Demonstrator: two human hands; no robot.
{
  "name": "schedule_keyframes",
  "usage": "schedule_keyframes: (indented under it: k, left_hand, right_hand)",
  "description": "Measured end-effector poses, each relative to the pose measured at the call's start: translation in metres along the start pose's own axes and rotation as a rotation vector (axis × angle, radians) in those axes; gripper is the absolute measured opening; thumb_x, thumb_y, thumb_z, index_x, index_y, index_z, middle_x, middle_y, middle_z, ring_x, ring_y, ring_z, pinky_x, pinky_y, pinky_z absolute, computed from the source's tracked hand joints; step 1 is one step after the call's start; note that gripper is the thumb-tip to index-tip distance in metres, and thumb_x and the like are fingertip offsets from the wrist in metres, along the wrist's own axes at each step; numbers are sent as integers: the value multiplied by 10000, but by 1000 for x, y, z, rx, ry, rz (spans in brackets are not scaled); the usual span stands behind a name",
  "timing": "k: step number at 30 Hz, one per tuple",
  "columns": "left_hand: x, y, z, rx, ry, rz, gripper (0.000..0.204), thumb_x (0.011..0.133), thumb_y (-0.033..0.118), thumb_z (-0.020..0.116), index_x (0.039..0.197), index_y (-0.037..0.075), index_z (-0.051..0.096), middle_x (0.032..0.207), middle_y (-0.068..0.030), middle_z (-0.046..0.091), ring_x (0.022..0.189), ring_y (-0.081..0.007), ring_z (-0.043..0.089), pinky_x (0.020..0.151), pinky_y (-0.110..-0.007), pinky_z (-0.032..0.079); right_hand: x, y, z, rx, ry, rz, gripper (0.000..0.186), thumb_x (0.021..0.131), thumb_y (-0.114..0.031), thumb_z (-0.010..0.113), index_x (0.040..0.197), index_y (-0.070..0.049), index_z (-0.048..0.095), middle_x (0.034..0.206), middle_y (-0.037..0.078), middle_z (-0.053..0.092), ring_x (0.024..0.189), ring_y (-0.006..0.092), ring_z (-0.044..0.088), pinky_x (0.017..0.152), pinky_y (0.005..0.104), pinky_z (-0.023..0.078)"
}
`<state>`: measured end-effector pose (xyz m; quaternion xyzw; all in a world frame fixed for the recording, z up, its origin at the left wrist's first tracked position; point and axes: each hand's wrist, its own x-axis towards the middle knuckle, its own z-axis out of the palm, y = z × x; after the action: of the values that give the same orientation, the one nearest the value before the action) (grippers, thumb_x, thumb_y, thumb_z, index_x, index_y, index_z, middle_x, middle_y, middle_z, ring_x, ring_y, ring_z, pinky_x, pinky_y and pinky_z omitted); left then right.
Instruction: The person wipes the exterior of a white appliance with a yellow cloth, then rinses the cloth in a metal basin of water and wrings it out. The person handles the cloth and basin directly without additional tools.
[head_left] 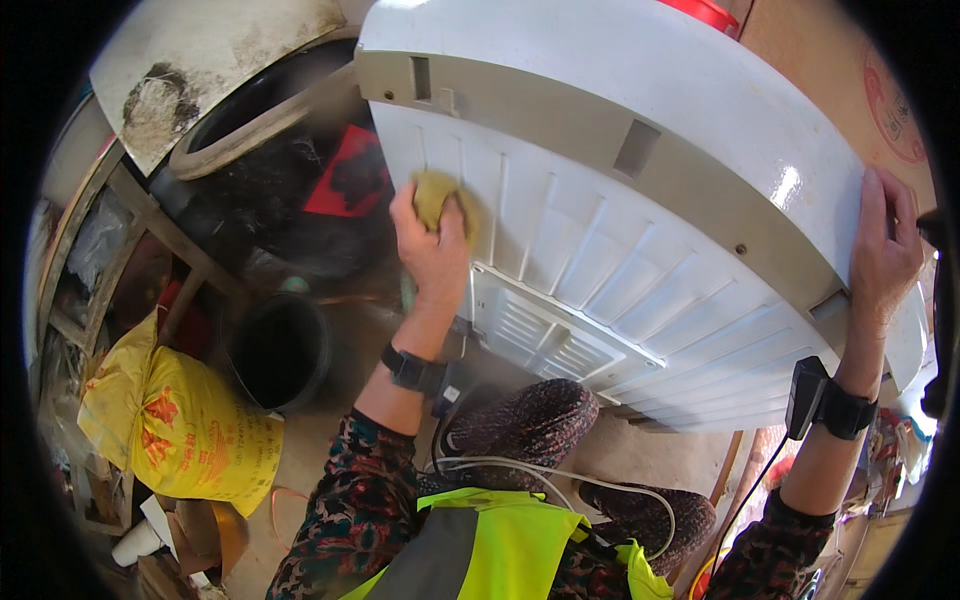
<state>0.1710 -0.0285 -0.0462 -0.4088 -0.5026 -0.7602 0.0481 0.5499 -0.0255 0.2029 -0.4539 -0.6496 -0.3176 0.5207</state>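
Observation:
A large white appliance [640, 190] with a ribbed back panel and a vented plate fills the upper right. My left hand [430, 245] presses a yellowish cloth [437, 195] against the left end of the ribbed panel. My right hand [885, 250] grips the appliance's right edge, fingers curled over its top. Both wrists wear dark bands; a small black device hangs by the right one.
A black bucket [280, 350] stands on the floor to the left, beside a full yellow sack [175, 425]. A dark round basin [270, 110] and a wooden frame [100, 230] are at the upper left. A white cable [560, 475] runs across my lap.

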Motion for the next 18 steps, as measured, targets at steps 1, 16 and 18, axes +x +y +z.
schedule_keyframes:
  k: [1, 16, 18]
  left_hand:
    - [19, 14, 4, 78, -2, 92, 442, 835, 50, 664, 1242, -2, 502, 1170, -174, 574, 1089, -325, 550, 966, -428, 419]
    - [-21, -37, -19, 288, -137, 90, 593, 822, -13, 558, 1397, 5, 412, 1404, -264, 408, 1282, -437, 394, 1078, -504, 296]
    - [21, -13, -12, 334, -105, 330, 585, 809, -27, 554, 1381, 7, 438, 1389, -259, 420, 1259, -434, 414, 1062, -505, 318]
  right_hand:
    - [0, 0, 0, 31, -13, -5, 195, 925, -219, 655, 1018, -56, 709, 986, 41, 706, 936, 145, 642, 861, 257, 478]
    - [3, -28, -10, 87, -9, -108, 82, 895, -91, 643, 891, -10, 654, 853, 78, 639, 810, 208, 614, 768, 302, 489]
    - [3, -29, -9, 108, 4, -108, 78, 891, -87, 646, 888, -9, 652, 851, 76, 636, 810, 206, 613, 766, 300, 488]
